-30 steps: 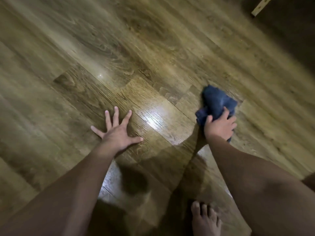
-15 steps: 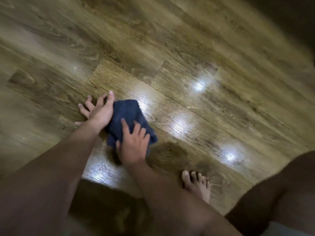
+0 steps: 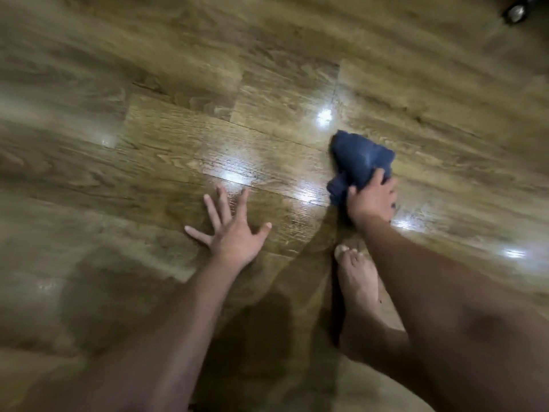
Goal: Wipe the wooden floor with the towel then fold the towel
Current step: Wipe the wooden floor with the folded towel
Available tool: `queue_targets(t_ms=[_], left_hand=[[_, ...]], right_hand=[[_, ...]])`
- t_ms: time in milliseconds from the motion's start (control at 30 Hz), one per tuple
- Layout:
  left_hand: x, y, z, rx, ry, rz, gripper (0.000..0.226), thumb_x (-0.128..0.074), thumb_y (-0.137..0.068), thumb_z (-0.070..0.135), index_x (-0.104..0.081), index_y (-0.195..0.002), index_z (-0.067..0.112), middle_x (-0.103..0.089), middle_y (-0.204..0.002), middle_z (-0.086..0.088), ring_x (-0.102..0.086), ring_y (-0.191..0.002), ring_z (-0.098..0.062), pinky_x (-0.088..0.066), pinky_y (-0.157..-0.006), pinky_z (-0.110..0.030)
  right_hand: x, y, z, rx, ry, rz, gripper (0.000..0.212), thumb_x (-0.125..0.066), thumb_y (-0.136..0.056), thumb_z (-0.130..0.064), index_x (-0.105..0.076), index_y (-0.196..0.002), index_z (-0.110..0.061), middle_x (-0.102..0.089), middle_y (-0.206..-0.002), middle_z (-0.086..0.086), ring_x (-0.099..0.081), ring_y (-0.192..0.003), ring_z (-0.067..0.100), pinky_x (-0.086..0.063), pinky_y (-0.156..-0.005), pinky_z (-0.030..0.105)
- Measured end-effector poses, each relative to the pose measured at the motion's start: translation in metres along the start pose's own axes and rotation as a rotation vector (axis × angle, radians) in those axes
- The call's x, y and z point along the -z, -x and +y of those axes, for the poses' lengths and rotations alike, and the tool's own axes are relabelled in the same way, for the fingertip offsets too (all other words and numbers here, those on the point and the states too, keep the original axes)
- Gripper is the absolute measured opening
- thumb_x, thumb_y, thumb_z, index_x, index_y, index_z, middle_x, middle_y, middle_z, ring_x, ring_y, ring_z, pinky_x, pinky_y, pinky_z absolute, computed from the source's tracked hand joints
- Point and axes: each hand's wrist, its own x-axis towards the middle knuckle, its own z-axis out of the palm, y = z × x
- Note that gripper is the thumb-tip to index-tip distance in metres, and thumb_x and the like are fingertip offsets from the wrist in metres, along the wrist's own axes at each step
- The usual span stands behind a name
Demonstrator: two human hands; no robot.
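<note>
A bunched dark blue towel [image 3: 359,160] lies pressed on the glossy wooden floor [image 3: 208,138] right of centre. My right hand [image 3: 372,200] grips its near end, fingers curled over the cloth. My left hand [image 3: 231,233] is flat on the boards to the left of it, fingers spread, holding nothing. A wide strip of bare floor separates the two hands.
My bare foot [image 3: 361,295] rests on the floor just below my right hand, partly hidden by my right forearm. A small dark round object [image 3: 515,11], perhaps a furniture caster, sits at the top right corner. Light glints on the boards.
My right hand has swept the towel to the right, away from my left hand, which half a second ago touched the cloth. My left hand now lies flat and spread.
</note>
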Motion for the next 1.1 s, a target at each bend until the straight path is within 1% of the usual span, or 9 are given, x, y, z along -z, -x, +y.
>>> queue_targets(t_ms=[67, 233, 333, 467, 567, 667, 733, 867, 1100], left_hand=[[-0.014, 0.013, -0.012, 0.001, -0.069, -0.110, 0.108, -0.046, -0.075, 0.086, 0.030, -0.144, 0.054, 0.059, -0.141, 0.013, 0.053, -0.133, -0.023, 0.019, -0.092, -0.082], [-0.016, 0.014, -0.034, -0.083, -0.259, -0.217, 0.138, -0.057, -0.055, 0.093, 0.047, -0.133, 0.047, 0.062, -0.138, 0.006, 0.062, -0.122, -0.026, 0.031, -0.079, -0.078], [-0.010, 0.015, -0.030, -0.067, -0.285, -0.278, 0.149, -0.071, -0.051, 0.085, 0.050, -0.129, 0.048, 0.065, -0.134, 0.006, 0.065, -0.117, -0.025, 0.034, -0.074, -0.077], [-0.004, 0.020, -0.022, 0.009, -0.316, -0.338, 0.149, -0.074, -0.052, 0.080, 0.046, -0.135, 0.046, 0.066, -0.132, 0.006, 0.064, -0.118, -0.027, 0.026, -0.078, -0.080], [-0.007, 0.023, -0.015, 0.054, -0.337, -0.293, 0.119, -0.065, -0.073, 0.068, 0.020, -0.153, 0.044, 0.067, -0.131, 0.005, 0.064, -0.118, -0.031, 0.012, -0.091, -0.086], [-0.007, 0.021, -0.014, 0.045, -0.355, -0.298, 0.146, -0.075, -0.051, 0.079, 0.024, -0.151, 0.043, 0.066, -0.132, 0.007, 0.064, -0.119, -0.027, 0.022, -0.085, -0.082], [-0.006, 0.021, -0.016, 0.039, -0.357, -0.291, 0.160, -0.075, -0.035, 0.087, 0.034, -0.144, 0.043, 0.066, -0.132, 0.009, 0.064, -0.119, -0.025, 0.025, -0.082, -0.079], [-0.009, 0.019, -0.019, -0.020, -0.353, -0.249, 0.155, -0.074, -0.036, 0.089, 0.050, -0.123, 0.054, 0.066, -0.131, 0.013, 0.063, -0.120, -0.024, 0.017, -0.091, -0.082], [-0.010, 0.026, -0.014, 0.018, -0.335, -0.215, 0.143, -0.077, -0.052, 0.079, 0.044, -0.125, 0.062, 0.065, -0.128, 0.019, 0.054, -0.131, -0.024, 0.017, -0.097, -0.080]], right_hand=[[0.009, -0.014, 0.018, -0.112, -0.042, -0.021, 0.055, -0.058, -0.092, -0.034, -0.032, -0.137, -0.017, -0.031, -0.145, 0.021, -0.037, -0.131, 0.048, -0.037, -0.101, 0.056], [-0.015, 0.022, 0.000, -0.137, -0.014, 0.035, 0.055, -0.058, -0.090, -0.034, -0.030, -0.136, -0.023, -0.026, -0.150, 0.018, -0.031, -0.131, 0.045, -0.038, -0.096, 0.060], [-0.039, 0.079, -0.033, -0.009, 0.029, 0.032, 0.062, -0.062, -0.085, -0.035, -0.028, -0.135, -0.025, -0.030, -0.145, 0.018, -0.032, -0.127, 0.044, -0.039, -0.093, 0.060], [-0.059, 0.161, -0.068, 0.294, 0.070, -0.107, 0.066, -0.064, -0.080, -0.038, -0.022, -0.130, -0.031, -0.031, -0.144, 0.016, -0.032, -0.126, 0.042, -0.035, -0.096, 0.060], [-0.066, 0.187, -0.079, 0.385, 0.012, -0.112, 0.056, -0.062, -0.083, -0.044, -0.028, -0.125, -0.027, -0.037, -0.136, 0.016, -0.038, -0.119, 0.043, -0.035, -0.094, 0.064], [-0.065, 0.170, -0.073, 0.427, 0.046, -0.046, 0.054, -0.064, -0.086, -0.048, -0.034, -0.123, -0.024, -0.041, -0.127, 0.014, -0.043, -0.111, 0.041, -0.036, -0.092, 0.059], [-0.071, 0.165, -0.062, 0.491, 0.079, 0.015, 0.053, -0.065, -0.086, -0.048, -0.041, -0.128, -0.026, -0.045, -0.128, 0.014, -0.046, -0.110, 0.041, -0.037, -0.091, 0.056], [-0.076, 0.153, -0.024, 0.522, 0.002, 0.028, 0.069, -0.066, -0.085, -0.045, -0.039, -0.147, -0.035, -0.036, -0.154, 0.016, -0.040, -0.128, 0.046, -0.036, -0.100, 0.058], [-0.043, 0.082, 0.130, 0.308, -0.016, 0.039, 0.069, -0.056, -0.090, -0.049, -0.030, -0.153, -0.037, -0.027, -0.162, 0.009, -0.032, -0.140, 0.043, -0.030, -0.107, 0.058]])
